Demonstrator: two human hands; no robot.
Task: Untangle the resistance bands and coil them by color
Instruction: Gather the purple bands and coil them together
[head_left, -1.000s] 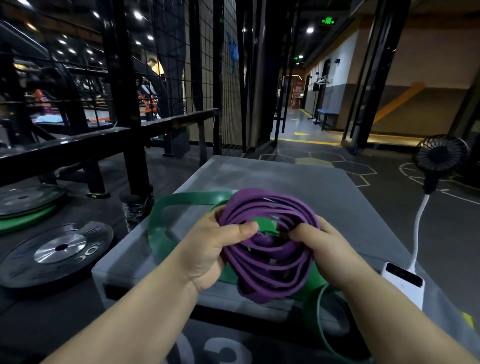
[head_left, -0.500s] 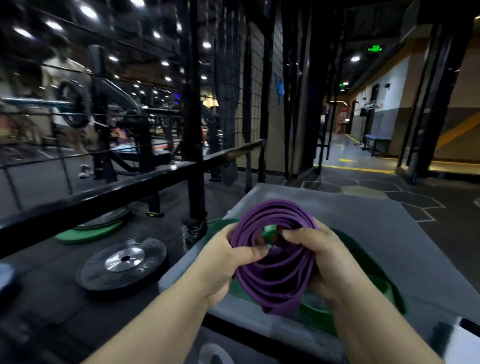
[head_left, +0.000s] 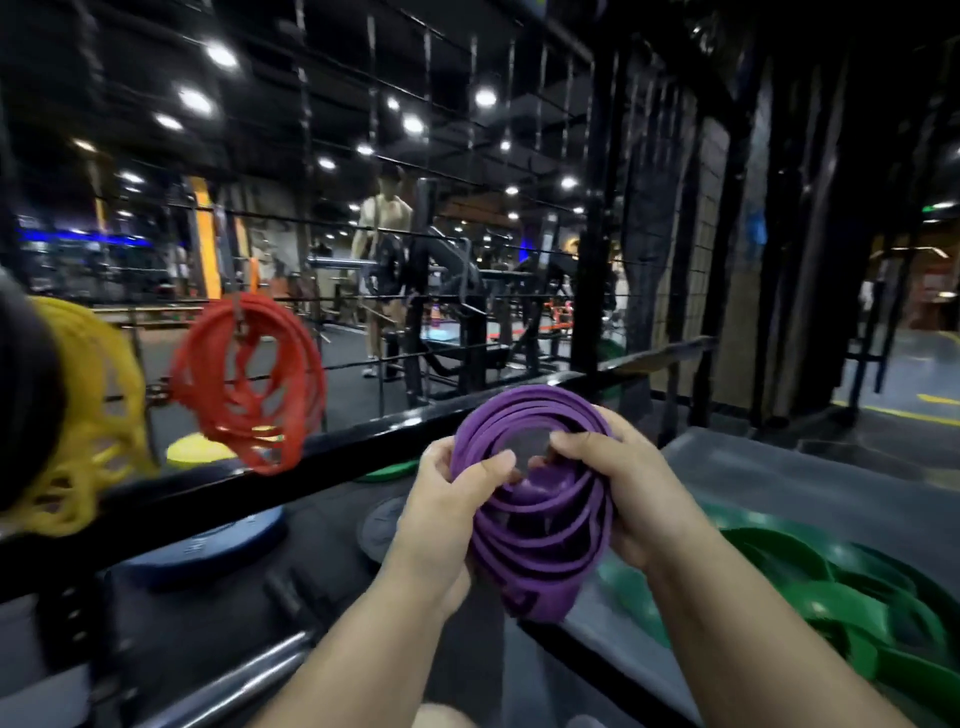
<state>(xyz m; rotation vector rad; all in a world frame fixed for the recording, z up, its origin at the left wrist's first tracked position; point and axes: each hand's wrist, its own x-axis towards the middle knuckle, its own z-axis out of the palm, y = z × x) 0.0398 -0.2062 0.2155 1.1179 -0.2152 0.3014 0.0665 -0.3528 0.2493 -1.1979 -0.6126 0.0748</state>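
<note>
I hold a coiled purple resistance band (head_left: 540, 499) in front of me with both hands. My left hand (head_left: 452, 488) grips its left side, thumb over the front. My right hand (head_left: 623, 483) grips the right side, fingers curled over the top into the coil's middle. A green band (head_left: 831, 582) lies loose on the grey box (head_left: 779, 467) at lower right. A coiled red band (head_left: 249, 384) hangs on the wire mesh at left. A coiled yellow band (head_left: 88, 415) hangs further left, partly cut off by a dark object.
A black rail (head_left: 260, 467) runs across below the mesh fence. Weight plates (head_left: 208, 540) lie on the floor beyond it. A steel bar (head_left: 228, 686) crosses the lower left. A person stands by equipment behind the mesh.
My view has swung left, so the hanging red and yellow coils now show. Both hands carried the purple coil left, off the box and away from the green band.
</note>
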